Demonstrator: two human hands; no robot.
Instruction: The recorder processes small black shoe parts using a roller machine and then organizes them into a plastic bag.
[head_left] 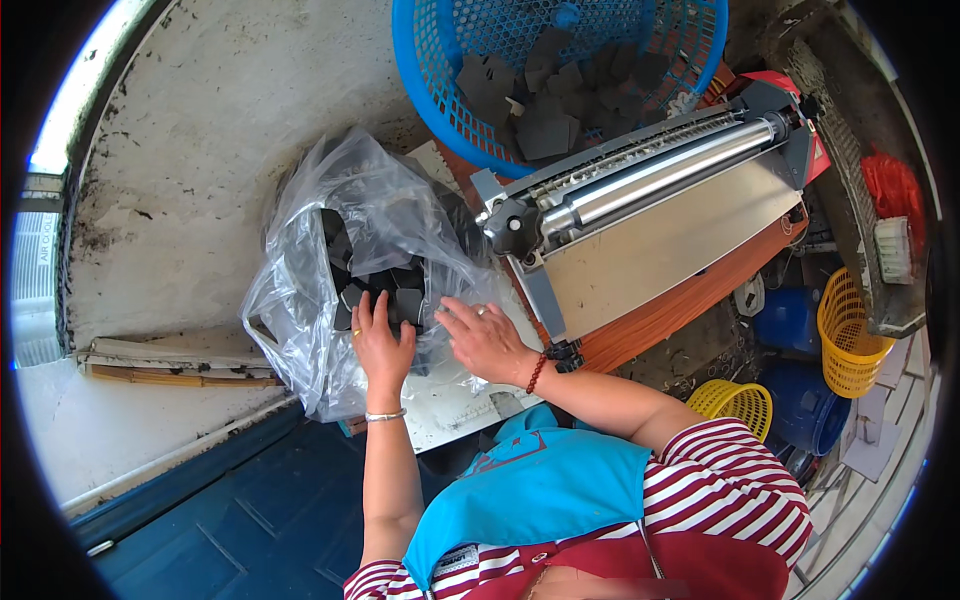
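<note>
A see-through plastic bag lies crumpled with its mouth open on a pale work surface. Inside it are several dark grey flat pieces with straight-cut edges. My left hand reaches into the bag's mouth, fingers outstretched on or just over these pieces; no piece is visibly gripped. To its right, my right hand is at the bag's right side, fingers apart and pointing left. Its fingertips seem to touch the plastic, though I cannot tell whether they press it.
A roller machine with a pale feed plate stands right of the bag on a brown board. Behind it is a blue basket holding similar dark pieces. Yellow baskets and blue drums stand at the right.
</note>
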